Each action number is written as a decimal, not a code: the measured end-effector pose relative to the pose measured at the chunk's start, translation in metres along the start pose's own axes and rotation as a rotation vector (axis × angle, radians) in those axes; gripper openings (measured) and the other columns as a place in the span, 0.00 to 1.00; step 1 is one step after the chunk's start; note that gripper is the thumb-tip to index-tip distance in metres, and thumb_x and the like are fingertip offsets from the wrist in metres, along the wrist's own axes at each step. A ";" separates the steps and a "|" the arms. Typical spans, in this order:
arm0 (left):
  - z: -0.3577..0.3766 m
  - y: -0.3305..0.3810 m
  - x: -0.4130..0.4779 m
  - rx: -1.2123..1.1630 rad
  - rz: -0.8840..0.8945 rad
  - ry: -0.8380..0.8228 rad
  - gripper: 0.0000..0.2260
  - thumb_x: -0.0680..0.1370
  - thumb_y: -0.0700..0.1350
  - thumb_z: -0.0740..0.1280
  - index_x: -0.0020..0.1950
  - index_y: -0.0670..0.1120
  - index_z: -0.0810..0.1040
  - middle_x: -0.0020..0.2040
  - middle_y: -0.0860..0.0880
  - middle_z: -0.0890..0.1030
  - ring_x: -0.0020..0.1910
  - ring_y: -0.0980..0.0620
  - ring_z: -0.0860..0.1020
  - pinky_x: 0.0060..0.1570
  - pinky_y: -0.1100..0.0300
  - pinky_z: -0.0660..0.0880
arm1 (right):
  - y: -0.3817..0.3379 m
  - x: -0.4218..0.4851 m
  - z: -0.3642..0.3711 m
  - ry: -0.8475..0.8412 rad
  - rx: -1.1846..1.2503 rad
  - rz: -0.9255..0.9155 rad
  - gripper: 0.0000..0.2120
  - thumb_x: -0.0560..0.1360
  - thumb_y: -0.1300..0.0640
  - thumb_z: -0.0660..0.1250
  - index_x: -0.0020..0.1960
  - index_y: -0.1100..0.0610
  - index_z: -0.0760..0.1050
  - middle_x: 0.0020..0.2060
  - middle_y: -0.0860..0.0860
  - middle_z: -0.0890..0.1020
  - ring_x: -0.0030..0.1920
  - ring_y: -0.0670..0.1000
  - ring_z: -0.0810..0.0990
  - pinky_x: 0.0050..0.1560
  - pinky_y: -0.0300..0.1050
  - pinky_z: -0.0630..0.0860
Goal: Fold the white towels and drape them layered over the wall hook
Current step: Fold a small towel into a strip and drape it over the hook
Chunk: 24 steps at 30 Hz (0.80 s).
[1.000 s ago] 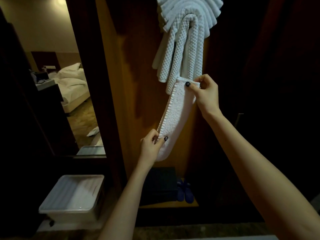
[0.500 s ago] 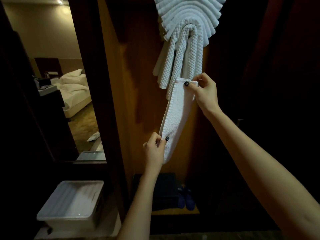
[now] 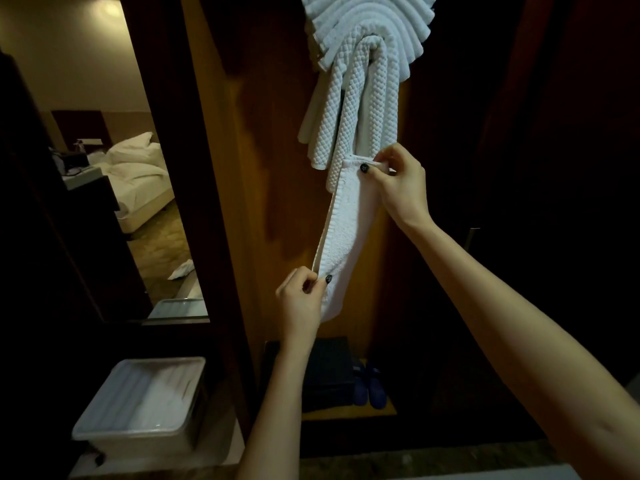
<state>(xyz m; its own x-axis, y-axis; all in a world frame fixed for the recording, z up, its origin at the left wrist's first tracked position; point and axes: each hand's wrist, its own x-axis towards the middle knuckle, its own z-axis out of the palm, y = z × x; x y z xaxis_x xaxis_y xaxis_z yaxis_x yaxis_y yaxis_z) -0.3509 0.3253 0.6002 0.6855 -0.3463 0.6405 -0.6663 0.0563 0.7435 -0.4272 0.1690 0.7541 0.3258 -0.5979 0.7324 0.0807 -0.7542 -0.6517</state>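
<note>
A narrow folded white towel [image 3: 343, 230] stretches slantwise in front of the wooden wall panel. My right hand [image 3: 398, 188] pinches its upper end, thumb on the front. Near the towel's lower end my left hand [image 3: 301, 299] pinches the left edge, and the rounded tip hangs just below it. Above, several white towels [image 3: 367, 36] lie layered in arches over a hook that they hide. A waffle-textured towel [image 3: 349, 116] hangs innermost, its ends reaching down to my right hand.
A white plastic bin [image 3: 145, 407] with a lid stands at the lower left. A dark box [image 3: 329, 372] and blue slippers [image 3: 370, 389] sit on the low shelf under the towels. A mirror or doorway [image 3: 131, 174] on the left shows a bed.
The view has shifted slightly, so the hanging towels sit a little higher and closer. Both hands keep their hold on the folded towel in nearly the same pose.
</note>
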 end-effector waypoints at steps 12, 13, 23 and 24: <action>0.001 -0.001 -0.004 -0.471 -0.336 -0.165 0.13 0.75 0.37 0.72 0.56 0.50 0.77 0.33 0.46 0.76 0.33 0.57 0.73 0.37 0.66 0.69 | -0.002 0.001 -0.002 0.004 0.149 0.118 0.08 0.73 0.60 0.73 0.41 0.55 0.74 0.38 0.49 0.77 0.42 0.47 0.74 0.44 0.46 0.71; 0.002 -0.001 -0.003 -0.508 -0.365 -0.186 0.10 0.75 0.36 0.71 0.52 0.48 0.78 0.35 0.48 0.80 0.35 0.57 0.76 0.38 0.66 0.71 | -0.003 0.002 -0.002 0.002 0.161 0.126 0.08 0.73 0.60 0.73 0.41 0.54 0.73 0.38 0.51 0.77 0.42 0.49 0.74 0.43 0.47 0.71; 0.002 0.004 0.001 -0.587 -0.332 -0.543 0.08 0.74 0.46 0.70 0.34 0.54 0.77 0.37 0.58 0.78 0.41 0.63 0.75 0.48 0.65 0.70 | -0.016 0.011 -0.012 -0.261 0.421 0.287 0.07 0.74 0.60 0.73 0.41 0.53 0.76 0.34 0.46 0.82 0.35 0.46 0.80 0.35 0.44 0.74; 0.002 0.008 0.003 -0.603 -0.326 -0.571 0.09 0.74 0.46 0.69 0.34 0.55 0.78 0.37 0.58 0.78 0.41 0.61 0.76 0.46 0.66 0.71 | -0.016 0.014 -0.014 -0.274 0.448 0.313 0.07 0.74 0.60 0.73 0.41 0.52 0.76 0.34 0.46 0.82 0.34 0.46 0.80 0.34 0.43 0.74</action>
<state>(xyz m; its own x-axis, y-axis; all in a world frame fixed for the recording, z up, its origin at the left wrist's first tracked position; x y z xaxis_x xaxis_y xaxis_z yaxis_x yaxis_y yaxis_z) -0.3548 0.3225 0.6080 0.4557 -0.8360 0.3056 -0.0856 0.3005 0.9499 -0.4374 0.1690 0.7772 0.6237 -0.6363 0.4540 0.3113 -0.3306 -0.8910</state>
